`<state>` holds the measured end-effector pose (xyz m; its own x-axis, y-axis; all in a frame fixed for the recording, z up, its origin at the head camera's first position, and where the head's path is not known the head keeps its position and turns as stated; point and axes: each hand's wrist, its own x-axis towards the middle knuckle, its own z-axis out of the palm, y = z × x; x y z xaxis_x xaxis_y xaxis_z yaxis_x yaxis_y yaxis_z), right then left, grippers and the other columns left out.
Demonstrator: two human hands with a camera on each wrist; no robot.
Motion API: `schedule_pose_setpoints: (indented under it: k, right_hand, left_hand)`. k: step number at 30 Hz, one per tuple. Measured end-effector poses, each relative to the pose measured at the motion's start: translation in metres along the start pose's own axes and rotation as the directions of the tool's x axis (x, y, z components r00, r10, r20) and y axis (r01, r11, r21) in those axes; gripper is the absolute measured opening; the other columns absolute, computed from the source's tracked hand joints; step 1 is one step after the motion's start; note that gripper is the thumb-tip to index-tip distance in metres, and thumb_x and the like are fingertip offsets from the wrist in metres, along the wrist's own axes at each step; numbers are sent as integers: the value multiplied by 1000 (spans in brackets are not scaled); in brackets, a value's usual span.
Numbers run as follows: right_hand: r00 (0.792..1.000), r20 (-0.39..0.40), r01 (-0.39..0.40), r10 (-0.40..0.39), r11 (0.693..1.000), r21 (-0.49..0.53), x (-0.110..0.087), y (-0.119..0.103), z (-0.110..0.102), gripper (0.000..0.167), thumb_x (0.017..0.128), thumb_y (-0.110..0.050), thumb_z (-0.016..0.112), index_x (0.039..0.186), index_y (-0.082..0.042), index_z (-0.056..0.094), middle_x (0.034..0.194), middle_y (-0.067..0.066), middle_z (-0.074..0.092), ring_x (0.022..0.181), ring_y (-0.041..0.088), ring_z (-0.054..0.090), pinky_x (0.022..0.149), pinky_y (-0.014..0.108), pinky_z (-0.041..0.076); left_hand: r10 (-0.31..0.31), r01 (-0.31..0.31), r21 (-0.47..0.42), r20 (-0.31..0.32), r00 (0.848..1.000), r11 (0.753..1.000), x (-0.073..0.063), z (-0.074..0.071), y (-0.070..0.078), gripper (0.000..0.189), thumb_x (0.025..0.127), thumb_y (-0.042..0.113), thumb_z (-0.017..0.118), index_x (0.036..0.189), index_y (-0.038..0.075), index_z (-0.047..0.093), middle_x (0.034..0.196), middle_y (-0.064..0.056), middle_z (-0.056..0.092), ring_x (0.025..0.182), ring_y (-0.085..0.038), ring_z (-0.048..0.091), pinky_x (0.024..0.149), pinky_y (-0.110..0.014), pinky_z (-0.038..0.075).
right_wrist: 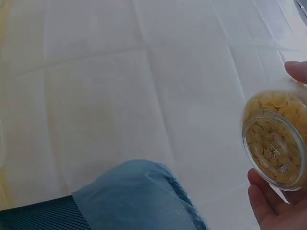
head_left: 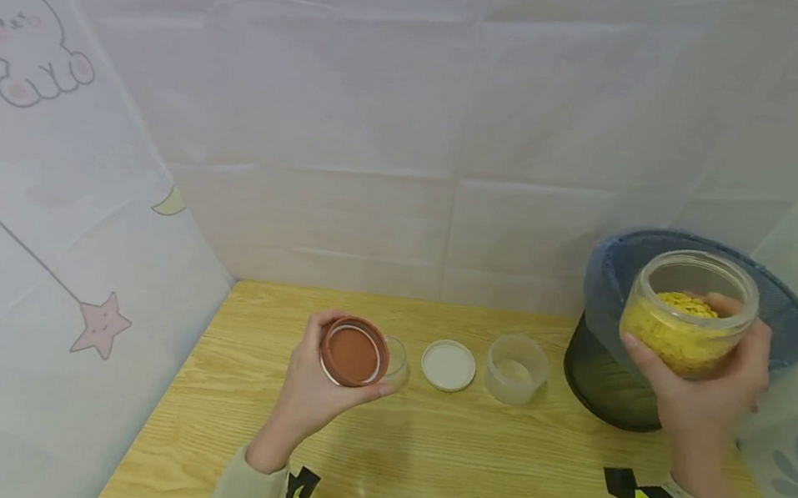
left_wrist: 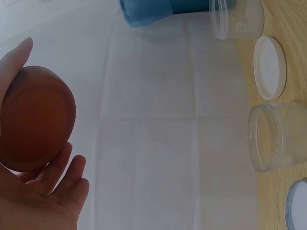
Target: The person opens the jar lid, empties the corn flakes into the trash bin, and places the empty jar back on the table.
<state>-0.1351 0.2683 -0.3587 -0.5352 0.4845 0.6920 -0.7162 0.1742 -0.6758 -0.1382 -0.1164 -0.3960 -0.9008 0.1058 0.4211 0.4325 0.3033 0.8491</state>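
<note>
My left hand (head_left: 313, 406) grips a reddish-brown round lid (head_left: 355, 351) by its edge, raised over the table, its inner side facing the head camera. In the left wrist view the smooth outer face of the lid (left_wrist: 38, 122) shows. My right hand (head_left: 720, 396) holds a clear, lidless jar (head_left: 688, 321) of small yellow pieces, upright and slightly tilted, in front of a bin's blue liner. The right wrist view shows the jar's base (right_wrist: 273, 148), with flat round pieces pressed against it. Behind the brown lid, an open clear jar (head_left: 398, 360) is partly hidden.
A black mesh bin (head_left: 604, 385) with a blue bag (head_left: 607, 281) over its rim stands at the table's right. A white lid (head_left: 448, 366) and an open frosted tub (head_left: 515, 374) sit left of it. Another lid (left_wrist: 298, 206) shows in the left wrist view.
</note>
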Motion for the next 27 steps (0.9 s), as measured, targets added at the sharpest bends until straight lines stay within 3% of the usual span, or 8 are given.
schedule_pose_setpoints:
  k: [3,9,16,18,23,27]
  right_hand:
    - [998,-46,31,-36,994,-102,6,-3,-5,74,56,15,84,125,13,59,117,18,64,110,28,58,94,27,46]
    - [996,-66,43,-65,958,-285,15,6,-24,74,60,2,90,130,3,63,121,8,65,112,22,57,97,25,41]
    - [984,-175,-62,21,971,-230,20,15,-40,81,63,11,84,136,0,50,130,15,57,109,21,55,86,24,43]
    - [977,-210,-95,38,959,-267,20,13,-42,79,64,10,85,134,0,51,128,11,57,107,17,54,85,23,43]
    - [977,-211,-101,32,941,-323,21,13,-50,74,67,9,85,135,0,56,120,3,59,99,11,54,81,21,42]
    - [982,-187,-111,41,918,-380,20,18,-58,75,72,8,83,140,-3,53,125,2,57,101,10,53,80,21,43]
  left_hand:
    - [-9,10,-3,6,1000,1000,0,-2,10,91,59,4,99,133,-3,46,122,-15,62,112,-31,62,89,-52,53]
    - [-14,14,-3,10,1000,1000,0,-3,14,89,60,4,99,132,2,47,122,-15,62,112,-29,62,88,-52,53]
    - [-14,14,-13,11,1000,1000,-1,-4,11,89,61,5,99,133,3,47,123,-15,61,112,-29,61,88,-53,53]
    - [-14,14,-15,10,1000,1000,-1,-4,11,89,61,4,99,133,2,47,123,-15,61,113,-29,61,88,-53,53]
    - [-9,9,-18,15,1000,1000,-2,-4,10,88,62,5,98,133,-1,47,123,-15,61,112,-30,61,89,-53,53]
    - [0,1,-26,16,1000,1000,-2,-4,10,88,62,5,98,133,-2,46,123,-16,61,113,-30,61,89,-53,53]
